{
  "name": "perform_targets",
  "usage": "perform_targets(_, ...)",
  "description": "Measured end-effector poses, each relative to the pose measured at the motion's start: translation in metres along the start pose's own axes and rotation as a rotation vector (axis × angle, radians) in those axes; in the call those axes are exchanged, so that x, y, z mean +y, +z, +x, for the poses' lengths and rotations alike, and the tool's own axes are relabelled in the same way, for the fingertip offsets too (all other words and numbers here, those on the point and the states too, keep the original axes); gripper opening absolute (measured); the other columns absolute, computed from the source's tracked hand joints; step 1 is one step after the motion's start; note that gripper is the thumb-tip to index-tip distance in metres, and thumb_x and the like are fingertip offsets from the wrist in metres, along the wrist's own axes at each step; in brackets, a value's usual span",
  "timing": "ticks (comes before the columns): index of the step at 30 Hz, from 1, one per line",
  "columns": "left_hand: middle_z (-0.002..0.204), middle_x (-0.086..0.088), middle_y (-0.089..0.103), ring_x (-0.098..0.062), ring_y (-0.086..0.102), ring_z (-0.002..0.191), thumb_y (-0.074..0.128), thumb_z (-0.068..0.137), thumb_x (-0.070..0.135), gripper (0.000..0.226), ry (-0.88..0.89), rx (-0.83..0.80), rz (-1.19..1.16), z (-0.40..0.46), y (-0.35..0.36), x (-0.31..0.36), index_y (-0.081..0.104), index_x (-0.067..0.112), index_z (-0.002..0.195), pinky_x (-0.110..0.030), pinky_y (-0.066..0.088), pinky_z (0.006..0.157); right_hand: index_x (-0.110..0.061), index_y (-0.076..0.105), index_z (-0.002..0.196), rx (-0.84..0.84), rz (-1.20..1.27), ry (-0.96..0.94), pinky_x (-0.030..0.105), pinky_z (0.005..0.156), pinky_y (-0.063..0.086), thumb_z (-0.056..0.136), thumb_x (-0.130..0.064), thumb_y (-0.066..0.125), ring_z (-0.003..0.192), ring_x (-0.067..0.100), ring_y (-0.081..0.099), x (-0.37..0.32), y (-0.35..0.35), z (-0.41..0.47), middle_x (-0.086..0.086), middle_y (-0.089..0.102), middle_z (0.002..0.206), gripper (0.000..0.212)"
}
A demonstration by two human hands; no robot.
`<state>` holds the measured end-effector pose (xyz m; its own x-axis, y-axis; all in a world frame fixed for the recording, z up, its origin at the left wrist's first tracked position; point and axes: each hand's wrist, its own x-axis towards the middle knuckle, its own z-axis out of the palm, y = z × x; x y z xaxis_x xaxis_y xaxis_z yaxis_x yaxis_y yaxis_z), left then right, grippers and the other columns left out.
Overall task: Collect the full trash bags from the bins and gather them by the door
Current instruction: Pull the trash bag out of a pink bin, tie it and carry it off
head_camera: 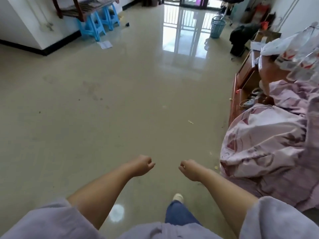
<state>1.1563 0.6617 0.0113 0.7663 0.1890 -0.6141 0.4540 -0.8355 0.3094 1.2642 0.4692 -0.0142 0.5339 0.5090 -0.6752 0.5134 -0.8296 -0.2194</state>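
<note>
My left hand (141,165) and my right hand (189,169) hang in front of me over the bare floor, fingers loosely curled, nothing in either. A pale blue mesh bin (217,27) stands far ahead on the right side of the room, near the glass balcony door (189,0). A dark bag-like heap (241,38) lies just right of the bin; I cannot tell what it is. Both hands are far from the bin.
Pink bedding (272,140) spills over the right edge beside a wooden cabinet (241,80). Blue plastic stools (96,23) sit under a wooden rack at the far left wall. A paper sheet (105,44) and small scraps lie on the glossy beige floor.
</note>
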Motion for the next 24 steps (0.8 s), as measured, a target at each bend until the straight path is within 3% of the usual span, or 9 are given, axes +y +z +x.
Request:
perform_targets(5, 0.115, -0.016, 0.063, -0.031, 0.059, 0.104, 0.037, 0.099, 0.037, 0.042, 0.008, 0.019, 0.012, 0.107, -0.078, 0.008, 0.059, 0.003, 0.112, -0.029, 0.038, 0.075, -0.005, 0.053, 0.122, -0.001, -0.029, -0.026, 0.038, 0.095, 0.043, 0.101, -0.036, 0.03, 0.114, 0.033, 0.054, 0.014, -0.087, 0.101, 0.016, 0.057, 0.126, 0.044)
perform_targets(13, 0.115, -0.012, 0.064, -0.03, 0.06, 0.102, 0.035, 0.098, 0.038, 0.038, -0.083, 0.096, -0.002, 0.266, -0.229, 0.013, 0.06, 0.01, 0.108, -0.032, 0.044, 0.078, -0.009, 0.059, 0.113, 0.025, -0.108, -0.08, 0.039, 0.091, 0.048, 0.098, -0.032, 0.035, 0.106, 0.033, 0.059, 0.035, -0.283, 0.258, 0.016, 0.063, 0.115, 0.036)
perform_targets(16, 0.118, -0.011, 0.063, -0.029, 0.059, 0.106, 0.036, 0.097, 0.039, 0.039, -0.116, 0.095, -0.02, 0.318, -0.277, 0.007, 0.059, 0.012, 0.111, -0.033, 0.045, 0.085, -0.009, 0.059, 0.113, 0.012, -0.14, -0.102, 0.039, 0.092, 0.048, 0.098, -0.031, 0.036, 0.106, 0.033, 0.059, 0.032, -0.339, 0.315, 0.016, 0.063, 0.114, 0.036)
perform_targets(24, 0.124, -0.01, 0.061, -0.029, 0.057, 0.111, 0.036, 0.098, 0.039, 0.039, -0.12, 0.11, -0.008, 0.49, -0.42, -0.033, 0.058, 0.013, 0.117, -0.032, 0.044, 0.087, -0.007, 0.058, 0.116, 0.031, -0.158, -0.132, 0.038, 0.09, 0.047, 0.098, -0.03, 0.035, 0.108, 0.032, 0.058, 0.003, -0.486, 0.492, 0.017, 0.062, 0.116, 0.037)
